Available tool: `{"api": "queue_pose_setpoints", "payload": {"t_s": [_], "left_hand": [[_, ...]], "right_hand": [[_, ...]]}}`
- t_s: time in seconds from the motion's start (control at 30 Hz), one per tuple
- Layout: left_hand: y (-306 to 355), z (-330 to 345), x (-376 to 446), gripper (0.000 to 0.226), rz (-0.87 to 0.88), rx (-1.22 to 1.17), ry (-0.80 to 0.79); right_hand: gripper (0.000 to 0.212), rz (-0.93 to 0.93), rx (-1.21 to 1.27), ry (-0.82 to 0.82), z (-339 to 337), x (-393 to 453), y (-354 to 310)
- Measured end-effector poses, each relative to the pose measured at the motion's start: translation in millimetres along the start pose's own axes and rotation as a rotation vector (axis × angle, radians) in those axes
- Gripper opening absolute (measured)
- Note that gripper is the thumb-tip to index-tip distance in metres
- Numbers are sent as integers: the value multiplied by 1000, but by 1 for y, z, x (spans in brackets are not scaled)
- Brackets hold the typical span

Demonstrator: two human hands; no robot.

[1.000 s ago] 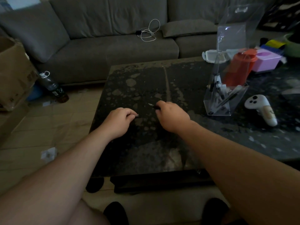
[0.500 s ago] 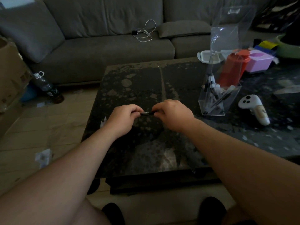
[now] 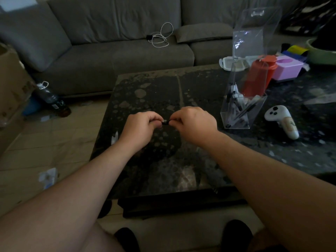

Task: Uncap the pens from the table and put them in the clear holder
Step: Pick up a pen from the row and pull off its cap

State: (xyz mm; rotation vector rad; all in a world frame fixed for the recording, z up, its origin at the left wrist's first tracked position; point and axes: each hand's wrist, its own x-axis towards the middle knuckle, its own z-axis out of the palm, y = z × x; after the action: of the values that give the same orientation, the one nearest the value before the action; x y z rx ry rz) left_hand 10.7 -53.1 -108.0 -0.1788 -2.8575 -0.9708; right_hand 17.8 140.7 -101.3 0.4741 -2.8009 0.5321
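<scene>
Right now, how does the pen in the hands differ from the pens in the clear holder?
The pen lies level, pinched between the left hand and the right hand; the pens in the clear holder lean loose, untouched. Fingers hide most of the held pen; the others show whole through the clear holder.

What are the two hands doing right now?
Left hand: fingers curled, pinching one end of the pen.
Right hand: fingers curled, pinching the pen's other end.

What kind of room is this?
Probably a living room in a home. There's a big grey sofa, a dark coffee table in front of it, and a white game controller lying on the table.
</scene>
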Motion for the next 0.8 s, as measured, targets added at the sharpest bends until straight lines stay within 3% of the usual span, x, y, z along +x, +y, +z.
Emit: {"api": "queue_pose_setpoints", "payload": {"t_s": [0.43, 0.53, 0.7, 0.8], "left_hand": [[22, 13, -11, 12, 14, -103, 1], [30, 17, -10, 15, -4, -182, 15], [58, 34, -11, 15, 51, -185, -77], [71, 47, -12, 17, 125, -125, -105]], "right_hand": [[24, -28, -6, -138, -7, -5, 13], [23, -15, 42, 11, -34, -8, 18], [19, 102, 327, 542, -109, -12, 34], [13, 212, 331, 766, -134, -19, 65]]}}
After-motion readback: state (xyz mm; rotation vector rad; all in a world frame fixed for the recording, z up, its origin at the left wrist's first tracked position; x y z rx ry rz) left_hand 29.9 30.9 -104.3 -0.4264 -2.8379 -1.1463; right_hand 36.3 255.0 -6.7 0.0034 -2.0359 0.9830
